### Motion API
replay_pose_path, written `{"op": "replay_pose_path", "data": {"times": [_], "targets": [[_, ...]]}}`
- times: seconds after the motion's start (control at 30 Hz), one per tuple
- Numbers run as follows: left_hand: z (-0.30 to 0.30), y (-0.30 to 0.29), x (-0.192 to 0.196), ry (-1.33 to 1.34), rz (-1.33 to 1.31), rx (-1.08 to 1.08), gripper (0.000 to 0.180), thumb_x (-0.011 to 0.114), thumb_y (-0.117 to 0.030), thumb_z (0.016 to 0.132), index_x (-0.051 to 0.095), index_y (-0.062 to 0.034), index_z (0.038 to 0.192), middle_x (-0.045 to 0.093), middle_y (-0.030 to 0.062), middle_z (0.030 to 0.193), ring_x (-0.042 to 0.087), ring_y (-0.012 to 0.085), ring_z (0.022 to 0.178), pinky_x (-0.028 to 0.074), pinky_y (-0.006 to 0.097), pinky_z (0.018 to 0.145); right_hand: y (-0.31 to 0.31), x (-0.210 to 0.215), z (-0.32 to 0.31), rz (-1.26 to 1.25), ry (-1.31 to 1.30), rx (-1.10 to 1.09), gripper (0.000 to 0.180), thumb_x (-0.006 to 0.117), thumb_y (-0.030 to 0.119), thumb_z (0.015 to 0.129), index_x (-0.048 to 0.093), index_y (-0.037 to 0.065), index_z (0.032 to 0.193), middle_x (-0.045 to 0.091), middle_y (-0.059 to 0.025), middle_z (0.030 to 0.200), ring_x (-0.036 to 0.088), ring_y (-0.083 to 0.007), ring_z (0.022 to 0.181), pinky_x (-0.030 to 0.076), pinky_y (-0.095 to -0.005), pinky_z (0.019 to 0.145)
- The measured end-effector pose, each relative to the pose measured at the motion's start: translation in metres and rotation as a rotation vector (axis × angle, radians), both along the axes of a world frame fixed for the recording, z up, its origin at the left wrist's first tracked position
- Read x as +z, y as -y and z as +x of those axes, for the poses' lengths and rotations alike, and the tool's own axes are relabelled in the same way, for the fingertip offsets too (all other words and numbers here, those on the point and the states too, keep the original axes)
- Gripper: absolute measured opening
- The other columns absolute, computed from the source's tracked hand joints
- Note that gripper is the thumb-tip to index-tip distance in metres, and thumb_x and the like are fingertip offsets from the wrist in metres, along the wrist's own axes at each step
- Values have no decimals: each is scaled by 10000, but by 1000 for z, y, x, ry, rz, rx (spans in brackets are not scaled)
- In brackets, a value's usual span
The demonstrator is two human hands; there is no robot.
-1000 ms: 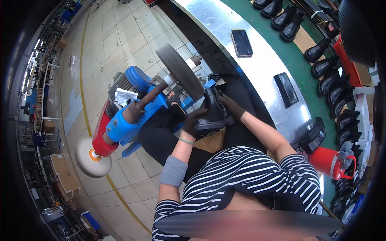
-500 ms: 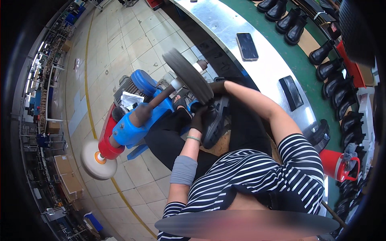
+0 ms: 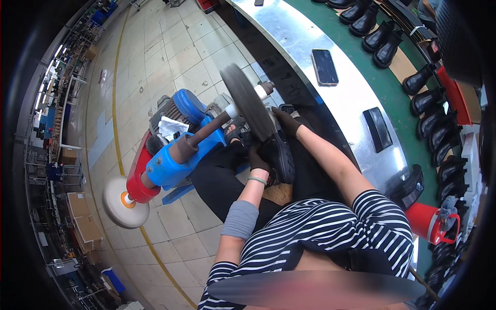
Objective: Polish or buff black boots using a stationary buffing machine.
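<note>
A black boot (image 3: 282, 161) is held over my lap against the rim of a dark, blurred wheel (image 3: 247, 101), its thick sole facing right. My left hand (image 3: 258, 159), in a dark glove, is closed around the boot's near left side. At the boot's far end, my right hand (image 3: 288, 123), also gloved, is closed on it just right of the wheel. The wheel and boot partly hide the fingers of both hands. A brown shaft (image 3: 209, 129) joins the wheel to a blue machine (image 3: 173, 164) on the left.
A beige buffing wheel (image 3: 124, 202) sits at the machine's near end. The metal bench (image 3: 351, 103) on my right carries a phone (image 3: 325, 67), a black rectangular item (image 3: 378, 129) and a black boot (image 3: 406, 184). Several boots (image 3: 387, 49) line the green surface beyond. A red jug (image 3: 424, 222) stands nearby.
The boot has turned more upright, its sole now facing right. My right hand has shifted slightly nearer and the left a little right. The whole view has moved slightly.
</note>
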State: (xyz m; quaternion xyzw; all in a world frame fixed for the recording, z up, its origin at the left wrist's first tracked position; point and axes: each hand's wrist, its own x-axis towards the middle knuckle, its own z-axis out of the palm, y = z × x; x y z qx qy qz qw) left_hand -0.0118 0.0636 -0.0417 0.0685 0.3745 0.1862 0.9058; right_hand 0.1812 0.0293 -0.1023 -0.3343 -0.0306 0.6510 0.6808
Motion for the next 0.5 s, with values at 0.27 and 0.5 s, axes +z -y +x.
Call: {"op": "replay_pose_path", "data": {"times": [0.27,0.5], "targets": [[-30,0,-22,-18,-55,21,216,567,-140,803,631,-32,979,654,123,1031,613,250,969,463,382,946,-16,42,-39,-410,406,60,989,510,741,719,203,176,1470,181,-94,1524,197,-344,1369,139,-624,1030],[20,3,-12,96,-55,-79,229,538,-125,833,619,-22,1020,649,125,1050,602,240,1008,455,364,958,15,33,8,-360,252,-85,649,527,605,823,620,28,1105,653,-112,1030,623,-224,910,462,-349,866]]}}
